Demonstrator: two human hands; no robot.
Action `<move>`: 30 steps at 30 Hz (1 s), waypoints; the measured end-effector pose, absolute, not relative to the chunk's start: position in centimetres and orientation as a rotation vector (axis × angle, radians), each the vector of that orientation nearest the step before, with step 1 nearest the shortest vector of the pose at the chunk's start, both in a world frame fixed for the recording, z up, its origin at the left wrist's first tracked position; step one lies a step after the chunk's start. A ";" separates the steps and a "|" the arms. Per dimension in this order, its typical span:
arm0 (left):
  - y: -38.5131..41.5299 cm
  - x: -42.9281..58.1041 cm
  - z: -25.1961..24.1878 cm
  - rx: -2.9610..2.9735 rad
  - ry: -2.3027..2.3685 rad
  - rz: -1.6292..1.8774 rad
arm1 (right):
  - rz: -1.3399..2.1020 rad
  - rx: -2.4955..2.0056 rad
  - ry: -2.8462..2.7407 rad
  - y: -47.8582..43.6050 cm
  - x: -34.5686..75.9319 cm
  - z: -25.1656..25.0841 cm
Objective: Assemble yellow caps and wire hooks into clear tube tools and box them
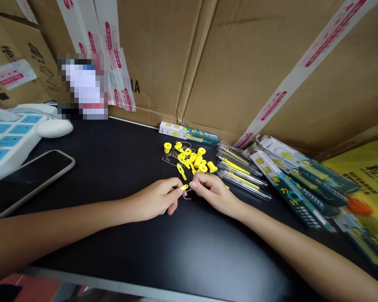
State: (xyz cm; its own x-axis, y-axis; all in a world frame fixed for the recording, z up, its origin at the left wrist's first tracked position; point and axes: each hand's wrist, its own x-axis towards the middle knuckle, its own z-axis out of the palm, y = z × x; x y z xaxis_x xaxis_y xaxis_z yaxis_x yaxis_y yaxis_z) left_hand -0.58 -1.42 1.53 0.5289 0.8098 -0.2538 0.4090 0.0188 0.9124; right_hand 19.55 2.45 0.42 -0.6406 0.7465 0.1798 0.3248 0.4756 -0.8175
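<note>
My left hand [164, 196] pinches a small yellow plastic piece [184, 187] with a hole in it. Close beside it, my right hand [214, 193] has thumb and finger closed on a thin metal wire hook [187, 198], whose curved end shows below the yellow piece. Whether the hook passes through the hole is too small to tell. Just beyond the hands lies a pile of yellow plastic caps [202, 167], with flat yellow pieces [181, 171] and metal springs with hooks [169, 158] among them.
Clear tubes with yellow rods [244, 180] lie to the right, beside several printed boxes [286, 188]. Another box [189, 133] rests against the cardboard cartons [164, 54] behind. At left are a phone [31, 180] and a white power strip [12, 136] on the black table [119, 251].
</note>
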 end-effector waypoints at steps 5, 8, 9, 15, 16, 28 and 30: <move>-1.4 -0.6 1.4 1.630 1.051 0.433 | 1.052 -0.897 -2.228 2.4 19.4 0.2; -1.4 -0.5 1.6 1.657 1.053 0.415 | 0.987 -0.920 -2.218 2.3 19.3 0.0; -1.4 -0.5 1.6 1.666 1.058 0.407 | 0.963 -0.927 -2.221 2.2 19.3 -0.1; -1.5 -0.4 1.7 1.707 1.098 0.402 | 0.829 -0.948 -2.238 2.0 19.1 -0.4; -1.5 -0.4 1.6 1.715 1.101 0.407 | 0.811 -0.942 -2.229 1.9 19.0 -0.4; -1.8 0.4 0.9 1.538 1.098 0.423 | 0.629 -0.918 -2.226 1.5 18.6 -0.7; -1.7 0.5 0.9 1.448 1.063 0.385 | 0.600 -0.900 -2.246 1.5 18.6 -0.7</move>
